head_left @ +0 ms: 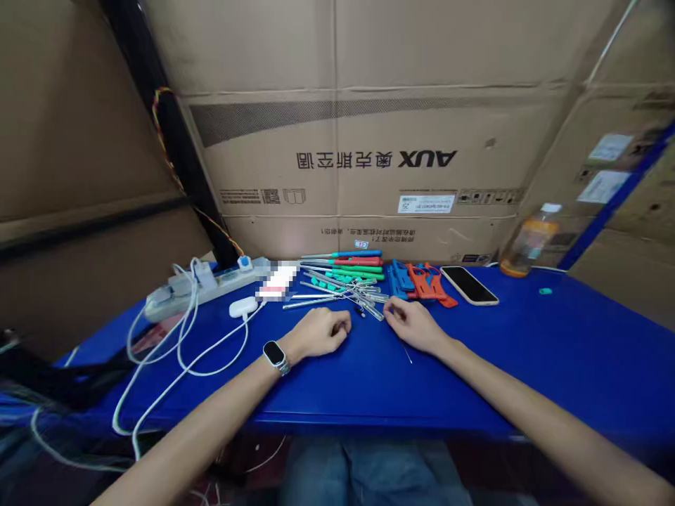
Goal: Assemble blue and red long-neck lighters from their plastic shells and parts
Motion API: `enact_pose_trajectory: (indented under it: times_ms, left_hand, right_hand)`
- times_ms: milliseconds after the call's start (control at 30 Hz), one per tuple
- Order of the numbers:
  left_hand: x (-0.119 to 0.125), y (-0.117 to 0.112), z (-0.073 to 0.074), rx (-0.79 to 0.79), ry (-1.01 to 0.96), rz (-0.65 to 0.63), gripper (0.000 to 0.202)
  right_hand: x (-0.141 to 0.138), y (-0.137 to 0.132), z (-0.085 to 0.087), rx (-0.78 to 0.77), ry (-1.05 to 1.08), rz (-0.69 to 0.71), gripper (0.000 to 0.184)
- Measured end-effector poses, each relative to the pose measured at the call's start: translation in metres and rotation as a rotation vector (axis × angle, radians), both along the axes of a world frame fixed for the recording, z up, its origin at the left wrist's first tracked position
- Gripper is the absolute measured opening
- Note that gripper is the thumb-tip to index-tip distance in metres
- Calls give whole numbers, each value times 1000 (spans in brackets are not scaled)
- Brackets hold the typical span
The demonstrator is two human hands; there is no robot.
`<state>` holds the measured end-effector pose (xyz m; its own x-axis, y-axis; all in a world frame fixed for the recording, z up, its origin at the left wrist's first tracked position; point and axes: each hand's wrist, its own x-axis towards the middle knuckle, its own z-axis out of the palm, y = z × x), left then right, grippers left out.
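My left hand [323, 332], with a watch [274, 354] on its wrist, rests on the blue table with fingers curled together; what they hold, if anything, is hidden. Opposite it, my right hand [412, 324] has its thumb and fingers pinched near the clear handles. A thin metal rod [408, 353] shows below that hand; I cannot tell whether the fingers grip it. Just beyond both hands lies a pile of thin metal-shafted tools with clear handles [375, 298]. Similar tools with green handles [359, 273], a red handle [363, 261] and a blue handle [359, 253] lie behind.
Blue clips [399, 276] and orange clips [425, 281] lie right of the tools, beside a phone [469, 286]. A bottle [529, 242] stands back right. At left are a power strip [211, 287], white cables [184, 344] and a white case [243, 307]. Cardboard [369, 204] walls the back.
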<state>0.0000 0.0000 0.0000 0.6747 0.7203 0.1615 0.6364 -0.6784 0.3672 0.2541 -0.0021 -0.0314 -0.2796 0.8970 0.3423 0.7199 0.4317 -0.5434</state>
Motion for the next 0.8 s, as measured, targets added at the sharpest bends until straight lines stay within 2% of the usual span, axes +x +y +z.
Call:
enact_pose_trajectory:
  times_ms: [500,800]
  left_hand:
    - [-1,1,-4,13,-22,-2,17]
    - [-2,1,-4,5,-18,6,18]
  right_hand:
    - [0,-3,6,2,-25,-3,9]
    - [1,-1,0,2,-19,4,8]
